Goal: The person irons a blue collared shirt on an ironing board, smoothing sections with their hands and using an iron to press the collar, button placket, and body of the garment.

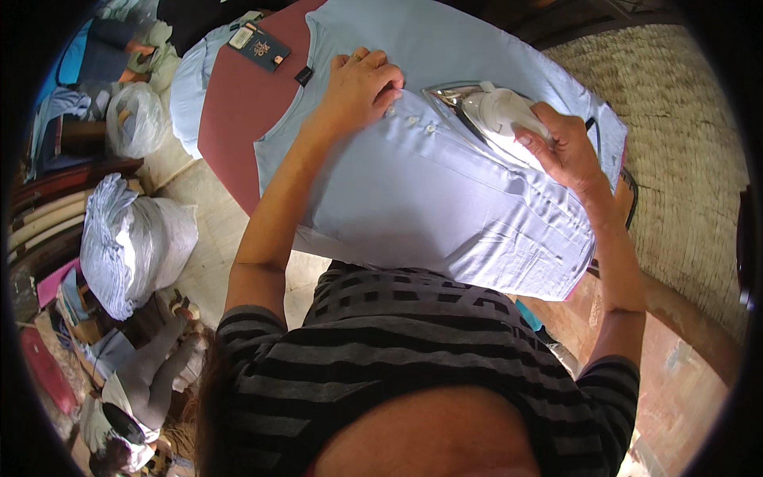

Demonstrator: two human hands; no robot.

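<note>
A light blue garment (381, 191) with a row of small pale buttons lies spread over a reddish-brown ironing board (238, 119). My left hand (362, 91) is closed near the top of the button strip, thumb and fingers pinching the cloth there. My right hand (560, 151) is wrapped round the handle of a white clothes iron (501, 115). The iron rests on the garment just right of the buttons, its metal tip pointing toward my left hand. A small black label (304, 75) sits at the neckline. Creases show in the cloth toward the near right edge.
A dark card-like tag (260, 48) lies on the board at upper left. Plastic-wrapped bundles of blue cloth (139, 238) stand on the floor at left. A person (147, 389) sits at lower left among fabric pieces. A pale woven mat (660, 119) is at right, beside a black cord (633, 199).
</note>
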